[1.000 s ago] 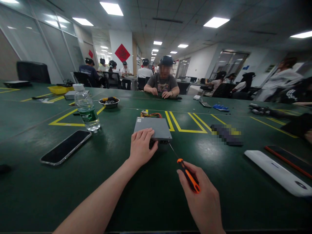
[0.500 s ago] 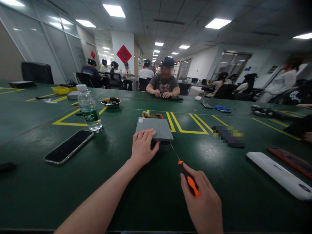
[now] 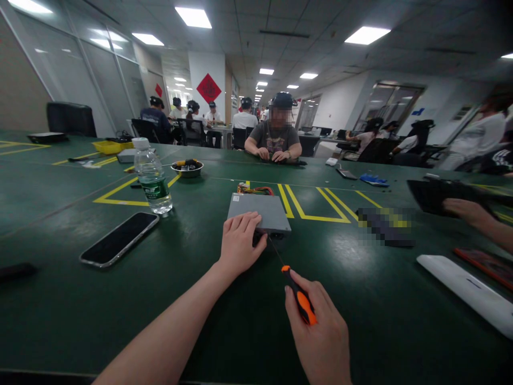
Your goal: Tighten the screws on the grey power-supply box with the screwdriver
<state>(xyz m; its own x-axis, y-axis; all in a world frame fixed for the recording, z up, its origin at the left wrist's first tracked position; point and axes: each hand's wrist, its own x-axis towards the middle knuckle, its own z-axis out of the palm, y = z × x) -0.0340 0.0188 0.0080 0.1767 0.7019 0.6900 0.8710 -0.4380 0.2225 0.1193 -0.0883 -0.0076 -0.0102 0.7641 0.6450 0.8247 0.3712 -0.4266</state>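
Holding: left hand (image 3: 241, 241), flat metal box (image 3: 266, 208) | right hand (image 3: 323, 329), slim-shafted screwdriver (image 3: 298, 295)

"What can be seen of the left side?"
"The left forearm (image 3: 172, 321) is seen bare and smoothly tapered toward the wrist; the left hand (image 3: 241, 241) is ungloved."
"And the right?"
"The right hand (image 3: 323, 326) is likewise uncovered, cut off near the wrist by the lower edge."

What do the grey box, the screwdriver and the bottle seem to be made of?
The grey box: likely sheet metal, matte, by its flat lid and crisp edges. The screwdriver: handle apparently plastic or rubber, in black and orange blocks; the thin shaft is probably steel. The bottle: clear, glossy plastic, it seems, judging by its see-through, highlighted wall.
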